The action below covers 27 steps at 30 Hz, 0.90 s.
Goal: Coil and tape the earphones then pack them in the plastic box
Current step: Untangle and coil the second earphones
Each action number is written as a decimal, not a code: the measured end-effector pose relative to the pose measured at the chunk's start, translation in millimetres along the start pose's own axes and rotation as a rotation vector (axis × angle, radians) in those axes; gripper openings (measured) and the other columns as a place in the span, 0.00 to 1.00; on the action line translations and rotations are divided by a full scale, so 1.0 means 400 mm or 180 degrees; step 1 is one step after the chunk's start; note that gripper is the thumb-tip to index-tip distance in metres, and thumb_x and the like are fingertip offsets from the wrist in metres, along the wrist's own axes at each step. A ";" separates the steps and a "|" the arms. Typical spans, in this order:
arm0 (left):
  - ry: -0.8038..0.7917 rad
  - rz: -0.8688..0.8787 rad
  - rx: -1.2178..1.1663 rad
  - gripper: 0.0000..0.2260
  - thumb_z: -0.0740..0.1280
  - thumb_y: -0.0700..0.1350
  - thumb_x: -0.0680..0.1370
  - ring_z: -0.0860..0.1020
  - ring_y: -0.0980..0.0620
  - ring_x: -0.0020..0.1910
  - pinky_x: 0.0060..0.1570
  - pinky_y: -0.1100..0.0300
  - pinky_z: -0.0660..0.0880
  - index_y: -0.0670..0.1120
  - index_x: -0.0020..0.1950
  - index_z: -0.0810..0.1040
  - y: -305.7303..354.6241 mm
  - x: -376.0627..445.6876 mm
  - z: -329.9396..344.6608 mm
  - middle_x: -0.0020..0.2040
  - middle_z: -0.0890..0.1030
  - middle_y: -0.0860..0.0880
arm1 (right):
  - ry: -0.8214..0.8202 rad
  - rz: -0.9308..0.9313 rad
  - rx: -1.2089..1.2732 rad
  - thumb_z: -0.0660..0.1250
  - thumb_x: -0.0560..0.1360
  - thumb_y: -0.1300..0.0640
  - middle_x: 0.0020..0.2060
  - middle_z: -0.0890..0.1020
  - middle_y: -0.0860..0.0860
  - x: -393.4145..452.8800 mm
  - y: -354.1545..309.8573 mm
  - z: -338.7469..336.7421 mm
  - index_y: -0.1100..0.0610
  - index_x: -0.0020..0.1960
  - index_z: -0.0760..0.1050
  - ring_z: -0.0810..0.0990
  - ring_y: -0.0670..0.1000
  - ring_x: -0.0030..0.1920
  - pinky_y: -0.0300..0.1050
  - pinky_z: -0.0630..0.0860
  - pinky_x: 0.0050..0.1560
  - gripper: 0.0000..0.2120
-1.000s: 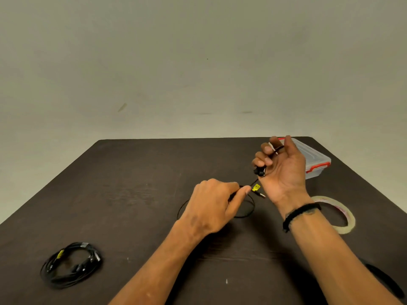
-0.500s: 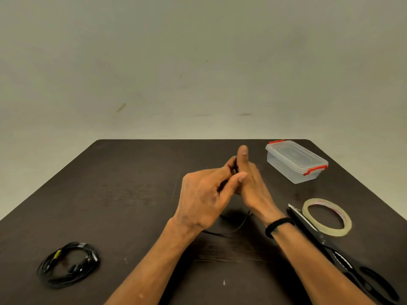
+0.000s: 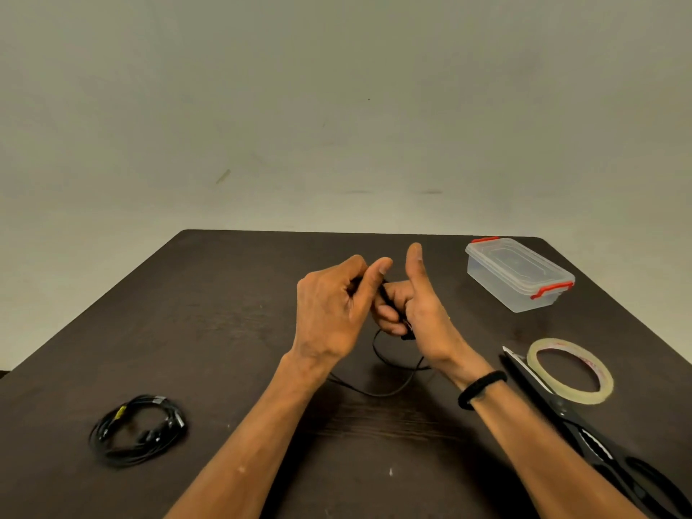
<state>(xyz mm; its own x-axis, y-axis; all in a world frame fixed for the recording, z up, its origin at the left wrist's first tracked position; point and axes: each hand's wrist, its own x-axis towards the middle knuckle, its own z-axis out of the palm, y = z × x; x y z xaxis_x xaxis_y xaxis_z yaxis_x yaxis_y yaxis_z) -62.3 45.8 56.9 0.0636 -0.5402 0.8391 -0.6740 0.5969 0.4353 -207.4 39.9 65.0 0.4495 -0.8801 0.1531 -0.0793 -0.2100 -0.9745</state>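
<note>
Black earphone cable [image 3: 389,385] is part-wound over the right hand [image 3: 415,312]'s curled fingers, the left hand [image 3: 337,305] pinching it close alongside, slack trailing on the table [image 3: 224,312]. Taping and packing into the lidded plastic box [image 3: 518,273] remain; one taped coil [image 3: 138,428] lies done at left

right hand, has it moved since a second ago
Yes. The right hand was raised in front of the plastic box, hiding part of it; it has come left and nearer, clear of the box, meeting the left hand.
</note>
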 end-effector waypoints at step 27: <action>-0.1271 -0.0229 0.0490 0.21 0.50 0.58 0.87 0.74 0.45 0.29 0.33 0.47 0.73 0.50 0.40 0.71 0.000 -0.075 0.070 0.29 0.74 0.52 | 0.0036 -0.0445 0.3788 0.58 0.78 0.26 0.31 0.58 0.48 -0.023 -0.059 -0.067 0.53 0.39 0.62 0.56 0.49 0.32 0.44 0.61 0.38 0.30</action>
<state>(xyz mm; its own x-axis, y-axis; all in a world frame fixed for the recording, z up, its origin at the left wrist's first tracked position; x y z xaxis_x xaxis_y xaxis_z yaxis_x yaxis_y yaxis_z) -84.7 45.6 22.6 -0.1548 -0.7824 0.6032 -0.7822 0.4700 0.4090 -233.5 41.7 91.0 0.3801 -0.8860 0.2655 0.8451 0.2161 -0.4889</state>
